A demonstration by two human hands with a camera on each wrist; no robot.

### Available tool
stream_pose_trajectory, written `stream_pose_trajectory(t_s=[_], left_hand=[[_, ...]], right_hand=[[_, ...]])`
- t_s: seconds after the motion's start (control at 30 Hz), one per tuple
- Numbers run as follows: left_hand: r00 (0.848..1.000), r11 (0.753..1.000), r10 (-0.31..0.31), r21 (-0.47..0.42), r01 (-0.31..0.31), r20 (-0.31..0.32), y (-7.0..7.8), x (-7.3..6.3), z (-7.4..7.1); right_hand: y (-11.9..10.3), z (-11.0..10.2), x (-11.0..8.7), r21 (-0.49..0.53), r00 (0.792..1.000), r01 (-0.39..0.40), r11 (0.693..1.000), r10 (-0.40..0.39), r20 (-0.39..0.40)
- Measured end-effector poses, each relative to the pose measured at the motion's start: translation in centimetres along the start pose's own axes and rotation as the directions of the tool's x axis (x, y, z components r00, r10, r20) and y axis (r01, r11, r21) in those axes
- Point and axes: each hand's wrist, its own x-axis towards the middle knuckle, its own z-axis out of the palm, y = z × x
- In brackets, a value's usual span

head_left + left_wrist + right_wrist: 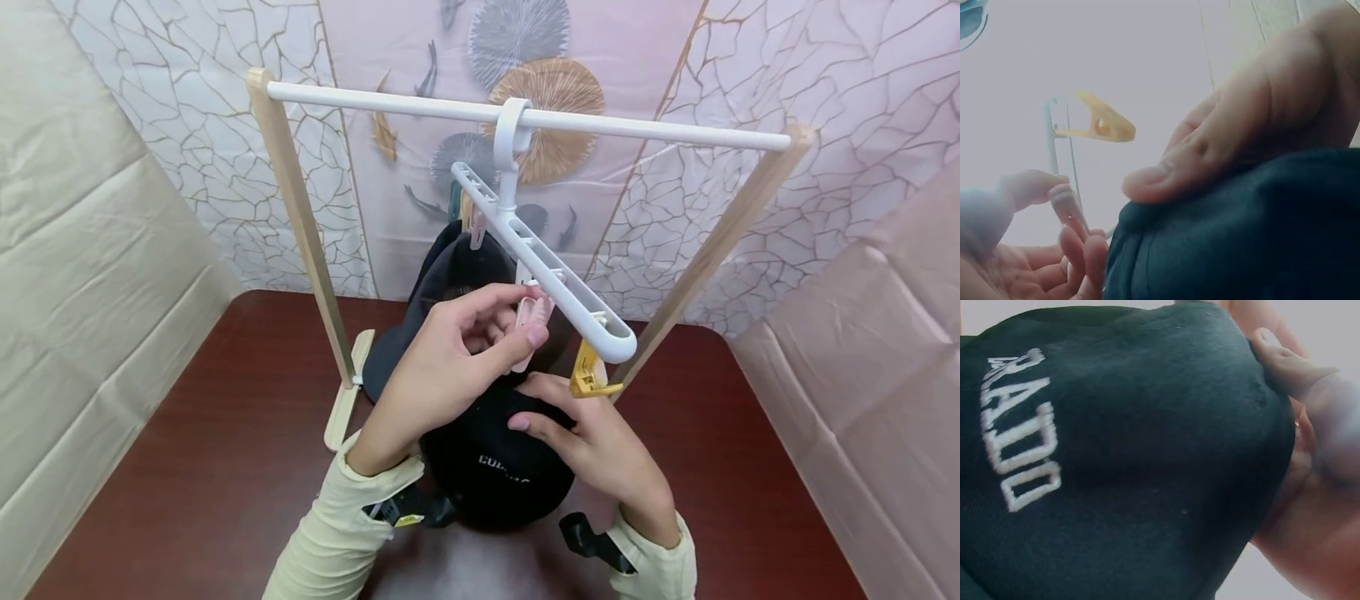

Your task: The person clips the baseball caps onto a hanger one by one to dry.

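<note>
A white clip hanger (517,237) hangs by its hook from a rod. Below its near half, my left hand (453,358) pinches a pink clip (531,321) between thumb and fingers; the left wrist view also has this pink clip (1067,205). My right hand (592,429) grips the edge of a black baseball cap (498,454), thumb on the outside. White letters (1022,431) on the cap fill the left of the right wrist view. The cap's edge is just beside the pink clip; whether the clip holds fabric is hidden. A yellow clip (588,371) dangles at the hanger's near end.
Another dark cap (431,308) hangs behind, under several clips (468,212) at the hanger's far half. The white rod (390,101) spans two wooden posts (300,217) on a reddish-brown table (202,467). Fabric walls (847,358) enclose the sides.
</note>
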Motion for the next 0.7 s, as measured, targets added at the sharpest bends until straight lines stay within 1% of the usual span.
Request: stream_pose_trajectory(t_s=[0.07,0.13,0.27,0.37,0.53,0.7], left_hand=[[1.0,1.0,-0.001,0.0,0.001,0.023,0.0,0.0,-0.4],[0.999,1.0,-0.005,-0.003,0.006,0.036,0.1,-0.1,-0.7],[0.997,0.999,-0.045,-0.006,0.045,0.062,0.4,-0.3,-1.3],[0.994,0.998,-0.063,-0.01,0.064,0.093,0.5,-0.4,-1.7],[0.991,0.999,-0.04,-0.026,0.044,0.126,0.2,-0.6,-2.4],[0.991,0.995,-0.019,-0.098,0.033,0.136,-0.3,-0.9,-2.9]], right_hand=[[0.0,0.2,0.1,-0.002,1.0,0.008,1.0,-0.008,-0.026],[0.0,0.4,0.2,0.028,0.999,0.012,1.0,-0.011,-0.043],[-0.2,1.0,0.5,0.083,0.998,0.013,0.996,-0.007,-0.067],[-0.3,1.2,0.5,0.086,0.997,0.011,0.996,-0.004,-0.079],[-0.5,1.3,0.6,0.092,0.997,0.034,0.995,-0.027,-0.074],[-0.4,1.4,0.7,0.089,0.996,0.066,0.994,-0.059,-0.071]])
